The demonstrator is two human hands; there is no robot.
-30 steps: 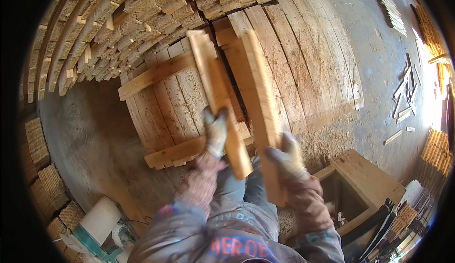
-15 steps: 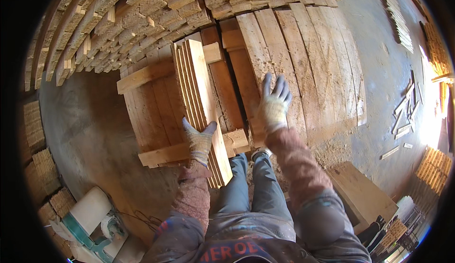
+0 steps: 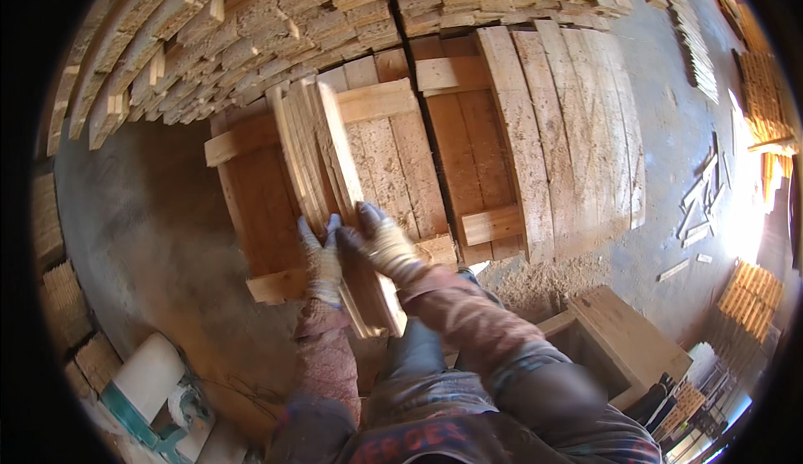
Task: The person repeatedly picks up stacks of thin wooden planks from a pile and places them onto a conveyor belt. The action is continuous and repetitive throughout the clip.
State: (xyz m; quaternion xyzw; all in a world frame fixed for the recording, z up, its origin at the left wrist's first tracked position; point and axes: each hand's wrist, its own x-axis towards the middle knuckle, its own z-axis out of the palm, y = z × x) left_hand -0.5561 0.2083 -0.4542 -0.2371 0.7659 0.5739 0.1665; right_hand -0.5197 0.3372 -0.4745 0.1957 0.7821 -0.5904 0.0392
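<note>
A bundle of long wooden boards (image 3: 305, 150) stands on edge, leaning together across crosspieces of a pallet-like layer in front of me. My left hand (image 3: 321, 265), in a light knitted glove with grey fingertips, grips the bundle's left side near its close end. My right hand (image 3: 391, 248), gloved the same way, is closed around the bundle's rightmost board (image 3: 341, 142), which is blurred by motion. Its fingers are partly hidden among the boards, close to the left hand's fingertips. Flat boards (image 3: 577, 138) lie side by side on the right.
Tall stacks of rough boards (image 3: 276, 21) rise along the far side. Wooden crosspieces (image 3: 492, 226) show between the flat boards. A wooden box (image 3: 627, 339) stands at lower right, near sawdust. Offcuts (image 3: 701, 192) lie on the floor further right. A teal-and-white machine (image 3: 146, 389) is at lower left.
My right hand has moved left from the flat boards to the bundle and closed on a board there. The right-hand layer shows fewer boards, exposing crosspieces. The bundle has tilted and shifted left.
</note>
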